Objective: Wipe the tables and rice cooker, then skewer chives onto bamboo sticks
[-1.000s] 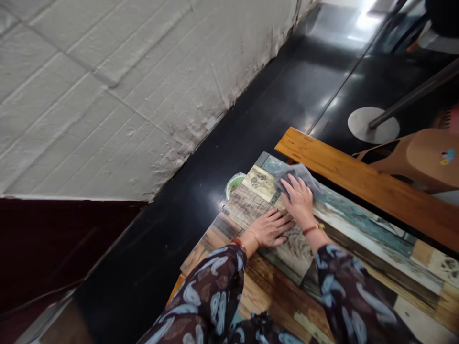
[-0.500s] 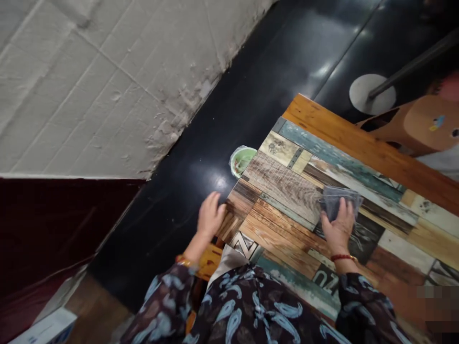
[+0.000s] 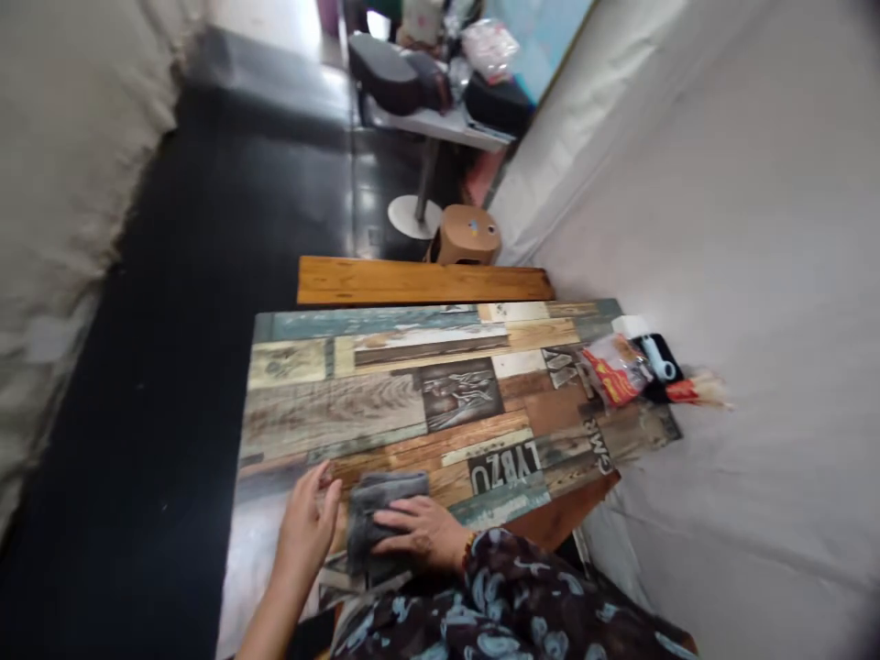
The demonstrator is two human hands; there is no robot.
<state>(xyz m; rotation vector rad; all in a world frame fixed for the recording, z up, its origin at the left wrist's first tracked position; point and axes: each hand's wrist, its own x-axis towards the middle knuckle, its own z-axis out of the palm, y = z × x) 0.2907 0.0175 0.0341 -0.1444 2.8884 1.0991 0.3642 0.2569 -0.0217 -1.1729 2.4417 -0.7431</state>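
My right hand (image 3: 421, 533) lies on a folded grey cloth (image 3: 385, 490), its fingers pressing the cloth against the wooden-patterned table (image 3: 344, 399). The cloth is near the table's near left part. Just left of it, my left hand (image 3: 308, 521) is over the tabletop with thumb and fingers curled toward each other. A small dark reddish bit shows at its fingertips, too small to name.
A wooden bench (image 3: 419, 280) runs along the table's far side, with a brown stool (image 3: 468, 235) behind it. A red and clear plastic packet (image 3: 615, 368) and a black item with a light blue shape (image 3: 660, 357) sit at the right end, by the white wall (image 3: 742, 238).
The view has swung right and up, and the green bowl-like bin is out of sight. My right hand has slid the cloth toward the near left edge. My left hand has come over the table.
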